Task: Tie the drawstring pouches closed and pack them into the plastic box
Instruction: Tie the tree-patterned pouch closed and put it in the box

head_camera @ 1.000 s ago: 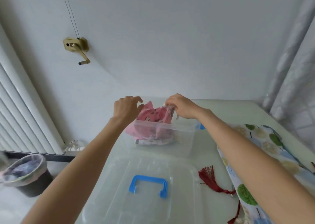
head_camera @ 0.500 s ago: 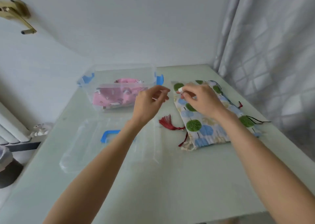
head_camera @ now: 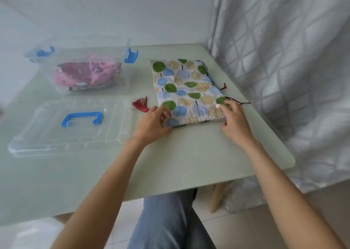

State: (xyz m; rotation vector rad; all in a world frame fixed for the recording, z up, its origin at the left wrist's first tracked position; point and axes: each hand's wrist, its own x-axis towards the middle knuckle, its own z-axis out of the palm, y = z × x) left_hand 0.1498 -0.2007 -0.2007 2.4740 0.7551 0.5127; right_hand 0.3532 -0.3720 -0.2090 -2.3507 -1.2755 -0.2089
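The tree-print pouch [head_camera: 186, 89] lies flat on the table [head_camera: 189, 154], just right of the plastic box [head_camera: 83, 66]. Its gathered mouth faces the person at the near edge.

**Hands.** The left hand [head_camera: 153, 124] sits at the near left corner of the pouch, fingers curled and pinching the fabric edge. The right hand [head_camera: 233, 120] sits at the near right corner, fingers bent over the hem and thumb tucked at the edge; it appears to grip the cloth, though the exact hold beneath the fingers is hidden.

**Cords.** A red tassel [head_camera: 141, 104] lies on the table just left of the pouch. A dark cord [head_camera: 237, 101] trails from the right side, near the right hand. Neither hand holds a cord.

**Box.** The box stands open with a pink pouch [head_camera: 87, 75] inside. The lid [head_camera: 70, 123], with its blue handle, lies flat on the table in front of the box.

**Step in hand.** One pouch appears packed; the second is being taken up at its mouth and is not yet drawn closed.

**Next move.** It likely calls for each hand to find a cord end, pull outward to gather the mouth, then knot. The loose cords must be located first, since both lie outside the present grip.
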